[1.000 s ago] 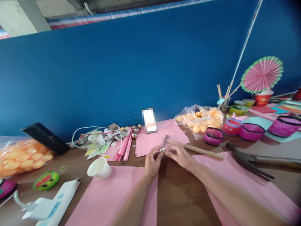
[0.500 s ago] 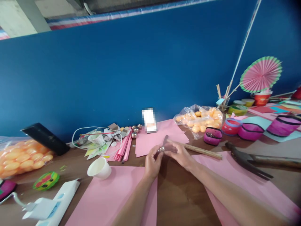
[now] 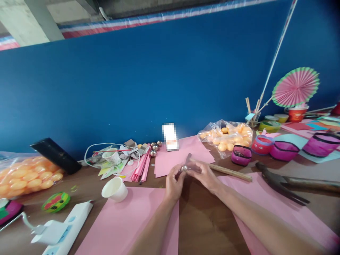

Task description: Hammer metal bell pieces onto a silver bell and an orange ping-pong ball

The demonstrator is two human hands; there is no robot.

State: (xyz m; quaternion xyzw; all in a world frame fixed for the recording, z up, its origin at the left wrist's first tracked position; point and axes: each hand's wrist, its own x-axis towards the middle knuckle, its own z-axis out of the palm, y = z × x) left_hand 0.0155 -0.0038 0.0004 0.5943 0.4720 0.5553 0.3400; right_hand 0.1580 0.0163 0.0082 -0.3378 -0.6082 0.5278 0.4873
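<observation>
Over the bare brown table, between two areas of pink paper, my left hand (image 3: 174, 181) and my right hand (image 3: 205, 176) meet at the fingertips. Both are closed in a pinch on a small shiny silver ball (image 3: 184, 168), partly covered by the fingers. Just behind my right hand lies a hammer, its dark metal head (image 3: 188, 158) showing past the fingers and its wooden handle (image 3: 231, 171) running to the right. Several similar silver balls (image 3: 153, 152) sit farther back on the left. Pink paper sheets (image 3: 183, 150) lie beyond the hands.
On the left are a white cup (image 3: 114, 190), folded pink strips (image 3: 142, 164), a power strip (image 3: 77, 220) and a bag of orange balls (image 3: 29, 175). To the right lie a claw hammer (image 3: 281, 180), small purple containers (image 3: 241, 155) and another ball bag (image 3: 225, 136).
The whole view has shifted slightly, so things appear a little farther right. Both hands keep their pinch on the silver ball, with hardly any movement.
</observation>
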